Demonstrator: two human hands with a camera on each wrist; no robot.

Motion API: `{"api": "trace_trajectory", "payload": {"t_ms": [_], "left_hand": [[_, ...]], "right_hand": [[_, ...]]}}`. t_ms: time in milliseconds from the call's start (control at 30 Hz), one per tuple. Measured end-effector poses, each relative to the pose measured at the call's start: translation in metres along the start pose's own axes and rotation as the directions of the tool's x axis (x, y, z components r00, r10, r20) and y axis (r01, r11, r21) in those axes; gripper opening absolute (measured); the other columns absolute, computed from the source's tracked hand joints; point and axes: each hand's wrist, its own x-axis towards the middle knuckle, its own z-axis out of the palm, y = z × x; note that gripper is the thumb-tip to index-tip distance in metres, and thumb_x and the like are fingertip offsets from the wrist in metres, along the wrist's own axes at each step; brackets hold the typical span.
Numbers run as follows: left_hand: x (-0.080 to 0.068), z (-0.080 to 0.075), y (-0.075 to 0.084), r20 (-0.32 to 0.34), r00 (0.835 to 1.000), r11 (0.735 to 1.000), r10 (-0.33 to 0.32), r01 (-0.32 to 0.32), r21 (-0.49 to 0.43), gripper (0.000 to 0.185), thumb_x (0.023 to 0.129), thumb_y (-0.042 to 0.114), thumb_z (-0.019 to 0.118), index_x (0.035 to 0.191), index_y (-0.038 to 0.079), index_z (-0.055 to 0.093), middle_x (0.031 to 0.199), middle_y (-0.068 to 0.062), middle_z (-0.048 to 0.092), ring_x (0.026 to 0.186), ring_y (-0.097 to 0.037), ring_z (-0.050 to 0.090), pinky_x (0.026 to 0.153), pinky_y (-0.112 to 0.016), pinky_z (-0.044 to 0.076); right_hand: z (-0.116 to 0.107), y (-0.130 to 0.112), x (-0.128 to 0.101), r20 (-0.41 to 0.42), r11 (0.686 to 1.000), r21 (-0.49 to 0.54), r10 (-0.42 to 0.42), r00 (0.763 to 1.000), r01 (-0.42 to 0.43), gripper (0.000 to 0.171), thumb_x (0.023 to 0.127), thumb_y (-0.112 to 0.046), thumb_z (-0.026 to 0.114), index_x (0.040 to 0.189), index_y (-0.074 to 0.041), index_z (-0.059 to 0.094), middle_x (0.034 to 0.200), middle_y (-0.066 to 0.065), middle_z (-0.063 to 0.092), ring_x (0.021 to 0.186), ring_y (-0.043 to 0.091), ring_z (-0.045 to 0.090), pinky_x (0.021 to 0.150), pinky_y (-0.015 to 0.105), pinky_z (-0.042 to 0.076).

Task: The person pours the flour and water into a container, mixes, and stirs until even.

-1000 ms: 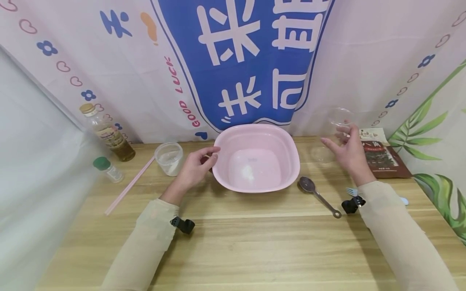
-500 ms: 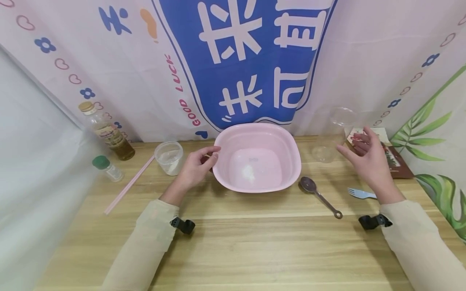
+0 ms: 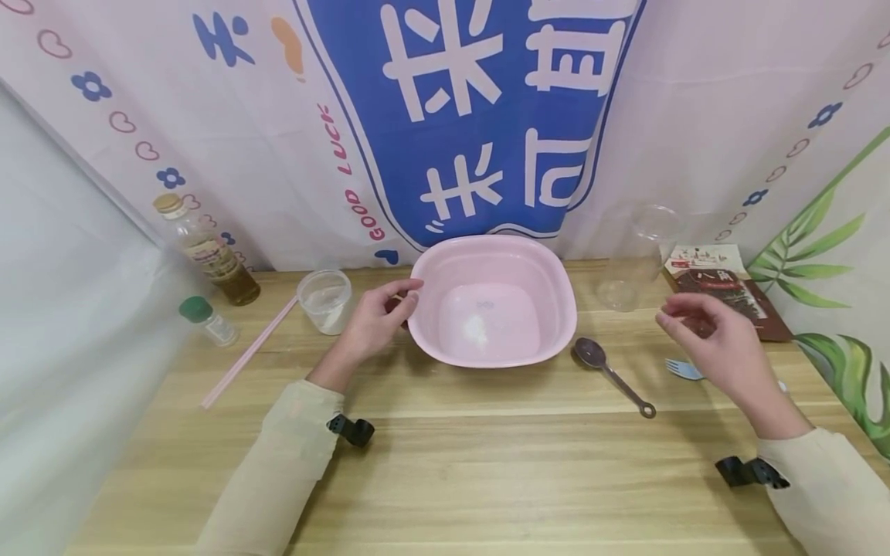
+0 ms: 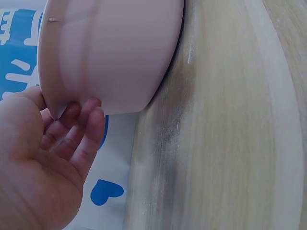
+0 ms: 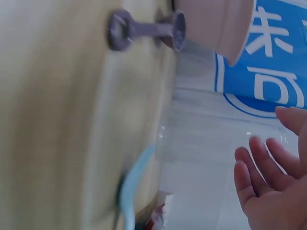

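A pink plastic basin (image 3: pixel 563 309) sits at the middle back of the wooden table, with a little white powder (image 3: pixel 475 330) on its floor. My left hand (image 3: pixel 378 316) rests against its left side; in the left wrist view its relaxed fingers (image 4: pixel 84 134) touch the basin's outer wall (image 4: pixel 110 52). My right hand (image 3: pixel 702 332) hovers empty over the table's right side, fingers loosely spread (image 5: pixel 259 172). It is above a light blue fork (image 3: pixel 684 371) and apart from the clear plastic cup (image 3: pixel 629 259) behind it.
A metal spoon (image 3: pixel 612 374) lies right of the basin. A brown packet (image 3: pixel 726 289) lies at the back right. On the left are a small cup of white powder (image 3: pixel 325 300), a pink straw (image 3: pixel 246 355), an oil bottle (image 3: pixel 205 251) and a green-capped shaker (image 3: pixel 207 320).
My right hand has let go of the clear cup, which now stands on the table, and has drawn back toward the near right. The left hand has not moved.
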Motion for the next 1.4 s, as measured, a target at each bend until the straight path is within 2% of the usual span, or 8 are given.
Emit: {"api": "trace_trajectory", "payload": {"t_ms": [67,133,233,367,633,933,1400], "left_hand": [[0.000,0.000,-0.001,0.000,1.000,1.000,0.002,-0.002,-0.008,0.036,0.111,0.018,0.059,0.143,0.004,0.068,0.110,-0.023,0.073,0.078,-0.019,0.068,0.081,-0.058,0.066],[0.000,0.000,-0.001,0.002,1.000,1.000,0.002,-0.002,-0.016,0.036,0.111,0.018,0.059,0.143,0.003,0.067,0.111,-0.023,0.072,0.078,-0.019,0.068,0.081,-0.058,0.066],[0.000,0.000,-0.002,0.005,1.000,1.000,-0.001,0.001,-0.027,0.036,0.111,0.017,0.059,0.143,0.003,0.067,0.112,-0.024,0.072,0.078,-0.019,0.068,0.081,-0.058,0.067],[0.000,0.001,-0.003,0.008,1.000,0.999,0.001,-0.001,-0.036,0.036,0.111,0.016,0.059,0.144,0.002,0.067,0.112,-0.024,0.071,0.079,-0.018,0.068,0.081,-0.058,0.067],[0.000,0.000,-0.003,0.015,1.000,0.999,-0.012,0.012,-0.039,0.037,0.112,0.017,0.058,0.145,0.003,0.066,0.113,-0.023,0.071,0.080,-0.018,0.068,0.082,-0.057,0.067],[-0.001,-0.001,-0.004,0.022,1.000,0.999,-0.021,0.022,-0.036,0.038,0.112,0.019,0.058,0.146,0.004,0.065,0.114,-0.023,0.070,0.081,-0.020,0.069,0.082,-0.056,0.067],[0.000,0.000,-0.003,0.024,0.999,0.999,-0.025,0.027,-0.044,0.038,0.112,0.020,0.058,0.147,0.005,0.065,0.116,-0.023,0.070,0.082,-0.021,0.069,0.083,-0.056,0.067]], "right_hand": [[0.003,0.001,-0.007,0.020,0.998,-0.046,-0.052,0.998,0.053,0.032,0.105,-0.022,0.074,0.130,-0.003,0.072,0.111,0.009,0.076,0.086,-0.015,0.053,0.066,0.009,0.046],[0.008,0.002,-0.013,0.053,0.993,-0.069,-0.094,0.994,0.097,0.025,0.101,-0.015,0.076,0.121,-0.001,0.076,0.101,0.015,0.077,0.080,-0.010,0.053,0.062,0.014,0.046],[0.013,0.003,-0.020,0.154,0.989,-0.100,-0.094,0.984,0.110,0.020,0.100,-0.015,0.078,0.114,-0.002,0.078,0.093,0.009,0.075,0.076,-0.003,0.053,0.060,0.019,0.047],[0.020,0.004,-0.028,0.289,0.986,-0.126,-0.065,0.955,0.106,0.019,0.101,-0.019,0.077,0.111,-0.003,0.079,0.094,0.004,0.074,0.076,0.000,0.055,0.062,0.022,0.048],[0.029,0.008,-0.037,0.416,0.986,-0.139,-0.022,0.909,0.088,0.015,0.098,-0.022,0.081,0.103,-0.008,0.079,0.087,-0.004,0.070,0.071,0.001,0.054,0.061,0.022,0.047],[0.033,0.008,-0.039,0.442,0.980,-0.167,-0.026,0.897,0.110,0.008,0.098,-0.020,0.081,0.092,-0.016,0.078,0.089,-0.003,0.066,0.074,0.002,0.050,0.063,0.023,0.045],[0.034,0.006,-0.041,0.497,0.974,-0.143,-0.081,0.864,0.174,0.011,0.102,-0.017,0.075,0.093,-0.014,0.071,0.087,-0.004,0.059,0.075,0.002,0.044,0.063,0.023,0.039]]}}
